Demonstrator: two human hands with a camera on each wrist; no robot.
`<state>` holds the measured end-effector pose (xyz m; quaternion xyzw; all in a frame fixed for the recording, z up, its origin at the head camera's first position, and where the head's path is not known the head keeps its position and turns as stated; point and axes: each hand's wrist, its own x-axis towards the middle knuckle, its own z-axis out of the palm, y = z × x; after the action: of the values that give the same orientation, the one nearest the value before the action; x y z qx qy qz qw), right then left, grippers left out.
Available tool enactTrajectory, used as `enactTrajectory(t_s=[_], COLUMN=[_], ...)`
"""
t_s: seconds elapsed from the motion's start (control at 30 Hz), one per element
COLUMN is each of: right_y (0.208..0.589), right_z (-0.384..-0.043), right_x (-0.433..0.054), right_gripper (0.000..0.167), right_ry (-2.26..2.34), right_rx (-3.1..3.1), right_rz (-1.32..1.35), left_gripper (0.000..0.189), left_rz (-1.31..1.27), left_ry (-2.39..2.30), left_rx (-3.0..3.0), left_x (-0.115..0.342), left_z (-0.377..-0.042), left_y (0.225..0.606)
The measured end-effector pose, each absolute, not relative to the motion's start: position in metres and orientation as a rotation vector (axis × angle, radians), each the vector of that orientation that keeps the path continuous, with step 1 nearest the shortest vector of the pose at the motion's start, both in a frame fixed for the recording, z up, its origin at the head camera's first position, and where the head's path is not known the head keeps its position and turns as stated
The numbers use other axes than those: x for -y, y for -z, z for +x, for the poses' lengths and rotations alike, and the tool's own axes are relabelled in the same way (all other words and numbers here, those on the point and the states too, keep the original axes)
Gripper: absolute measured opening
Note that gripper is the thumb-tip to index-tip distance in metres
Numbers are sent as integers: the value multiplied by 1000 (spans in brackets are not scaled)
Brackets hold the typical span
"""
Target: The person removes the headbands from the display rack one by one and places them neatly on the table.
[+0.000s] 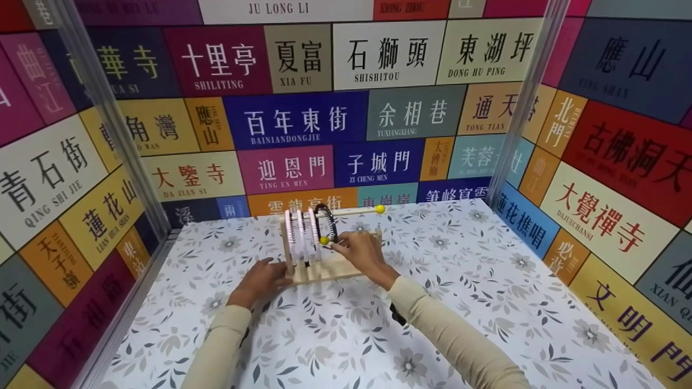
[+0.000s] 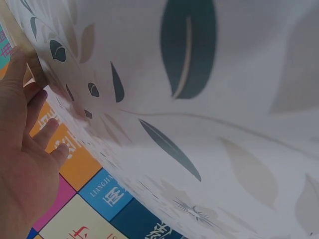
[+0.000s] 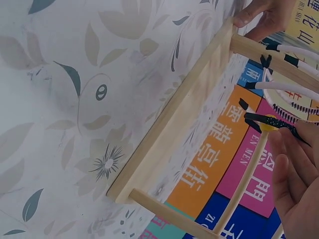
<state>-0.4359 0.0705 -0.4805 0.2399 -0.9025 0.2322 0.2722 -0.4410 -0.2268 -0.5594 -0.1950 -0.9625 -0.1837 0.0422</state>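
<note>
A wooden rack (image 1: 335, 272) has two rods ending in yellow balls, with several white toothed headbands (image 1: 303, 232) hung over them. My right hand (image 1: 363, 254) pinches a black toothed headband (image 1: 333, 222) beside the front yellow ball (image 1: 324, 241). In the right wrist view, my right hand (image 3: 299, 186) is close to that ball (image 3: 269, 124), and the black headband (image 3: 279, 122) overlaps it. My left hand (image 1: 262, 282) holds the rack's left end. In the left wrist view, my left hand (image 2: 30, 154) touches the wooden edge (image 2: 31, 57); its other fingers are spread and slightly bent.
The rack stands on a table (image 1: 335, 335) with a grey leaf-and-flower cover. Colourful panels with Chinese lettering (image 1: 297, 121) rise behind and at both sides. A second yellow ball (image 1: 380, 209) tips the back rod, which sticks out to the right.
</note>
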Motion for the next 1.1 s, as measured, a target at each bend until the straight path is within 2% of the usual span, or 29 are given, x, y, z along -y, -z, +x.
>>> enactTrajectory(t_s=[0.3, 0.67, 0.93, 1.1], right_y=[475, 467, 461, 455], right_z=[-437, -436, -435, -433], right_x=[-78, -93, -108, -117], right_gripper=[28, 12, 16, 16], right_ry=[-678, -788, -782, -829], right_rx=[2397, 2442, 2431, 2458], right_rz=[690, 642, 641, 598], left_gripper=[41, 43, 41, 45], left_rz=[-552, -545, -630, -587], left_ry=[529, 555, 573, 575], left_rx=[2984, 2997, 2929, 2969], left_x=[226, 224, 225, 225], left_z=[-444, -440, -437, -437], left_y=[559, 556, 554, 555])
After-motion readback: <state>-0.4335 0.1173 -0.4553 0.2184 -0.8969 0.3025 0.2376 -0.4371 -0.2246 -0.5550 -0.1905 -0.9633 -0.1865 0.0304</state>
